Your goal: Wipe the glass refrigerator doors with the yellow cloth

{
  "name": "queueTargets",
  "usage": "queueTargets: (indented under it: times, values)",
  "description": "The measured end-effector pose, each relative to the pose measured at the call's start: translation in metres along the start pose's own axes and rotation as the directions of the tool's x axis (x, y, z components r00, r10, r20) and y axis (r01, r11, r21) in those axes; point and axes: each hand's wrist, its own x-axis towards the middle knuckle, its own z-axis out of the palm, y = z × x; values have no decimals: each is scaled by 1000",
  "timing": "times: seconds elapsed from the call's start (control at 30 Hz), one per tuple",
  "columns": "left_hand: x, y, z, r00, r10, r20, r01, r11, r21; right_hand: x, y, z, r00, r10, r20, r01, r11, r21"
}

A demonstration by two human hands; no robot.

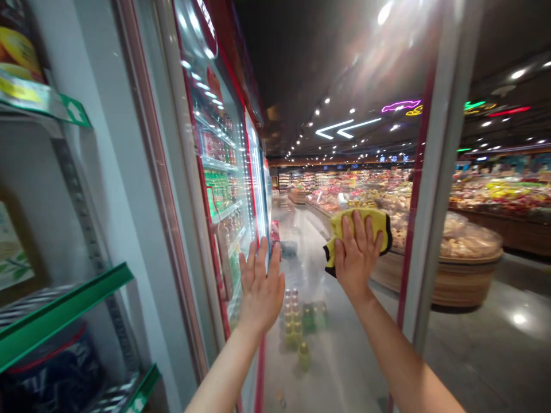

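Observation:
A yellow cloth (340, 223) with black edging lies spread under my right hand (357, 252), whose fingers press it flat against the glass of a framed door. Lower and to the left, my left hand (262, 287) rests with its palm toward the same glass, fingers spread and holding nothing. Through the pane (327, 367) I see the store beyond, so the glass itself shows mostly by its reflections. The door's grey frame with a red inner strip (434, 172) runs upright to the right of my right hand.
To the left, shelves with green edge strips (64, 315) hold packaged goods. A lit drinks cooler (219, 160) with a red frame stands beyond. Several bottles (293, 321) show low in the glass. Round wooden display bins (465, 281) piled with goods stand at the right.

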Motion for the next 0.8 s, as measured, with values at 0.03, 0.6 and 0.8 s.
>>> queueTargets:
  times: [0.03, 0.6, 0.8]
  values:
    - [-1, 2, 0, 1000, 8, 2, -8, 1000, 0, -14, 1, -1, 999, 35, -32, -35, 999, -3]
    - [2, 45, 14, 996, 84, 35, -79, 988, -134, -62, 46, -10, 995, 93, 38, -90, 993, -83]
    - [4, 71, 24, 995, 80, 61, -71, 988, -134, -17, 69, -18, 981, -57, 187, 56, 998, 10]
